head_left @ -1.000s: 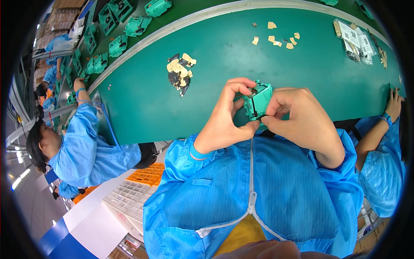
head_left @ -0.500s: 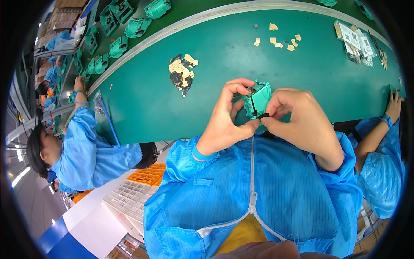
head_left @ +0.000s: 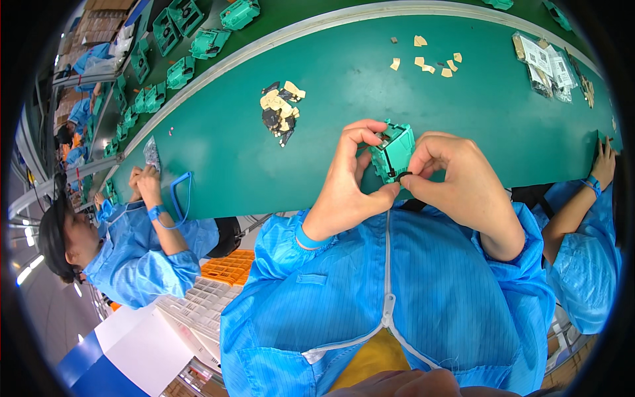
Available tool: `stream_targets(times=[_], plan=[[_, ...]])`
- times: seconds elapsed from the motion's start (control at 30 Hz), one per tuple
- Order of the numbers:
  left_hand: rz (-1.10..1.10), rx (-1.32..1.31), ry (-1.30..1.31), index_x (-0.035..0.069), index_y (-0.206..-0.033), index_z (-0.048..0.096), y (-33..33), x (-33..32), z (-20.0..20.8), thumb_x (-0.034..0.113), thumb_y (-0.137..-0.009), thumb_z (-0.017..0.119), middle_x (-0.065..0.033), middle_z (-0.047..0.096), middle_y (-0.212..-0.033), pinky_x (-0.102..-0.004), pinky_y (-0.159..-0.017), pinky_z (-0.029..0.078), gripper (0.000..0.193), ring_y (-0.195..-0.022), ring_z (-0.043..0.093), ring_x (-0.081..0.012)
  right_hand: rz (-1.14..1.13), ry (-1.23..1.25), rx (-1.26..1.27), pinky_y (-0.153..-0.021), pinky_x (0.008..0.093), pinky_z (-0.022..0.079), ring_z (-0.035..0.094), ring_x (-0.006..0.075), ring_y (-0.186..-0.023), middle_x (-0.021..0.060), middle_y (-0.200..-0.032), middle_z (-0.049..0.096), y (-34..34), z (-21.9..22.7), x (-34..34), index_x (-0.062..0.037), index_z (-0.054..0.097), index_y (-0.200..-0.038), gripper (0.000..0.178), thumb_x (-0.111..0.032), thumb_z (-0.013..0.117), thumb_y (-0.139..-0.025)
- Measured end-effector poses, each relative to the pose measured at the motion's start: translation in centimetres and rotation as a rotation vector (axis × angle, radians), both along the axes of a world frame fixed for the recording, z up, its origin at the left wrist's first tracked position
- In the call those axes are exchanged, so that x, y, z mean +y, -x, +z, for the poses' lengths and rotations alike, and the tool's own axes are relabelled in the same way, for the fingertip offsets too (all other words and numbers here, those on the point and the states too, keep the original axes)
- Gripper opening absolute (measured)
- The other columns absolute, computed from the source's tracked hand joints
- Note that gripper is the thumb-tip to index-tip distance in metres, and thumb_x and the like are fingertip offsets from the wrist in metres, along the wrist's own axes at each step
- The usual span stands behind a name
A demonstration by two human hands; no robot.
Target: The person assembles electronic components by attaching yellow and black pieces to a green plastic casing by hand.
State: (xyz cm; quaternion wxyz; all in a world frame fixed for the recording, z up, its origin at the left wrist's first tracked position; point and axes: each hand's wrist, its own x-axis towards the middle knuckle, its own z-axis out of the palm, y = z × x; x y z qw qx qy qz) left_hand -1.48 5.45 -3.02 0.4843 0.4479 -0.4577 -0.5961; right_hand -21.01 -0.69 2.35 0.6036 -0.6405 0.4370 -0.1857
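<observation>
A green plastic housing with a black strip along its face is held just above the near edge of the green table. My left hand grips it from the left, fingers on the upper side and thumb at the lower edge. At the housing's lower end, my right hand pinches a small black strip between thumb and index finger. That strip lies against the housing; whether it is fixed there I cannot tell. My fingers partly cover both sides of the housing.
Left on the table lies a pile of cream and black pieces. Loose cream pieces are scattered farther back, with plastic bags at far right. Green housings line the track beyond the rail. Co-workers sit at both sides.
My hands stay nearly still, the housing tilting slightly. The co-worker at left has drawn an arm back from the track and brought both hands together near the table edge.
</observation>
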Motion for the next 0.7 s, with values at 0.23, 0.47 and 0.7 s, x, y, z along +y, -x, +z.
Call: stream_targets(times=[0.23, 0.47, 0.7], plan=[[0.004, 0.062, -0.034, 0.011, -0.128, 0.041, -0.13, -0.28, 0.11, -0.013, -0.071, 0.067, -0.0096, 0.034, -0.146, -0.0395, -0.113, 0.036, 0.068, -0.139, 0.038, -0.0238, -0.075, -0.029, -0.071, -0.069, 0.0308, 0.056, 0.070, 0.0183, -0.075, 0.0106, -0.085, 0.066, -0.43, -0.45, 0.45, 0.0052, 0.064, -0.083, 0.013, -0.001, 0.075, -0.081], [-0.005, 0.181, -0.068, 0.009, -0.130, 0.039, -0.13, -0.12, 0.03, -0.013, -0.073, 0.065, -0.0096, 0.031, -0.148, -0.0352, -0.111, 0.037, 0.067, -0.138, 0.040, -0.0223, -0.089, -0.037, -0.054, -0.070, 0.0292, 0.056, 0.070, 0.0160, -0.076, 0.0085, -0.081, 0.069, -0.52, -0.26, 0.58, 0.0035, 0.067, -0.086, 0.012, -0.002, 0.076, -0.083], [0.003, 0.149, 0.010, 0.009, -0.130, 0.039, -0.02, -0.12, -0.36, -0.014, -0.070, 0.065, -0.0100, 0.031, -0.148, -0.0355, -0.112, 0.037, 0.069, -0.139, 0.040, -0.0231, -0.098, -0.046, -0.064, -0.070, 0.0293, 0.056, 0.070, 0.0152, -0.076, 0.0080, -0.080, 0.070, -0.57, 0.01, 0.56, 0.0032, 0.068, -0.087, 0.011, -0.003, 0.076, -0.083]])
